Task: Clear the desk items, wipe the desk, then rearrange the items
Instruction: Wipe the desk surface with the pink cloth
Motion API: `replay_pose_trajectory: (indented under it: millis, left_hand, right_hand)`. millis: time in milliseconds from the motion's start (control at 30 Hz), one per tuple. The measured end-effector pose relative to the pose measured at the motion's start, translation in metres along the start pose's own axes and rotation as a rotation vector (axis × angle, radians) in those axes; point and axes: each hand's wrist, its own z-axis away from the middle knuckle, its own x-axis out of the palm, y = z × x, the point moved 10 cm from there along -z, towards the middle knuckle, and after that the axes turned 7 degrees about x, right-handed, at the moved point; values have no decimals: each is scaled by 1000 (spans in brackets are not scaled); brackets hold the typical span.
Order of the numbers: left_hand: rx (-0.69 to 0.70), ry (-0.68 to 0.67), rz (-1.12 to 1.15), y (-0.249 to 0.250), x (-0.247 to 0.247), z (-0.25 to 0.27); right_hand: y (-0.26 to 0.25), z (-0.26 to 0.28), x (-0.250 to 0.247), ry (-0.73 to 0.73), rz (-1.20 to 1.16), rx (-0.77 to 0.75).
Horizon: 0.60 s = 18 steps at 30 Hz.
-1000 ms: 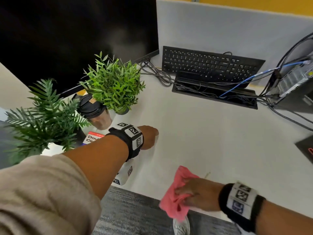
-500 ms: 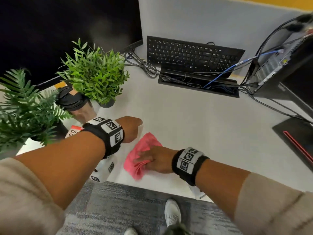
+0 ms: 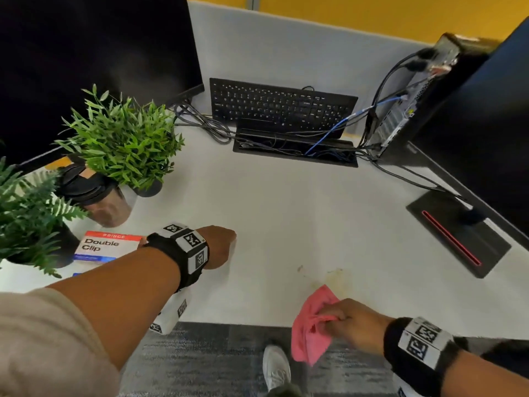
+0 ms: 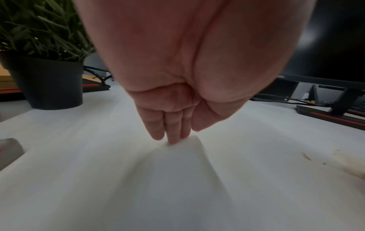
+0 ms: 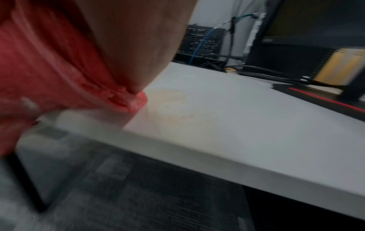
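My right hand [image 3: 347, 322] grips a bunched pink cloth [image 3: 310, 330] at the front edge of the white desk [image 3: 286, 219]; part of the cloth hangs over the edge. A yellowish stain [image 3: 336, 277] lies just beyond the cloth, also seen as a stain [image 5: 171, 106] in the right wrist view beside the cloth [image 5: 49, 70]. My left hand [image 3: 219, 247] rests on the desk further left, holding nothing. In the left wrist view its fingers [image 4: 172, 134] point straight down, tips touching the desktop.
Two potted plants [image 3: 123, 138] [image 3: 25, 213], a lidded cup [image 3: 94, 196] and a Double Clip box [image 3: 106, 247] crowd the left side. A keyboard [image 3: 280, 106] and cable tray [image 3: 294, 150] sit at the back. A computer case [image 3: 412, 96] and monitor base [image 3: 458, 233] stand right.
My right hand has swept the pink cloth from beside the left hand to the right, ending at the desk's front edge near the stain. The left hand has stayed in place.
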Motion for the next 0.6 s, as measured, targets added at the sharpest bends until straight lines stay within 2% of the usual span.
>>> replay_pose_trajectory:
  millis: [133, 267, 333, 400, 467, 533, 600]
  left_hand:
    - [51, 16, -5, 21, 0, 0]
    - [97, 105, 2, 34, -15, -9]
    - [112, 137, -4, 38, -21, -13]
    - [115, 141, -22, 41, -20, -17]
    - [107, 115, -48, 43, -12, -19]
    - [93, 98, -60, 43, -5, -19]
    - [89, 96, -75, 45, -3, -19]
  right_hand:
    - [-50, -8, -50, 101, -209, -29]
    - [-114, -47, -96, 211, -119, -59]
    - [-131, -74, -95, 208, 56, -60]
    - [-130, -88, -81, 215, 382, -75]
    - [-118, -89, -63, 238, 606, -168]
    - [-99, -81, -48, 262, 653, -268]
    - [-86, -69, -47, 357, 641, -325]
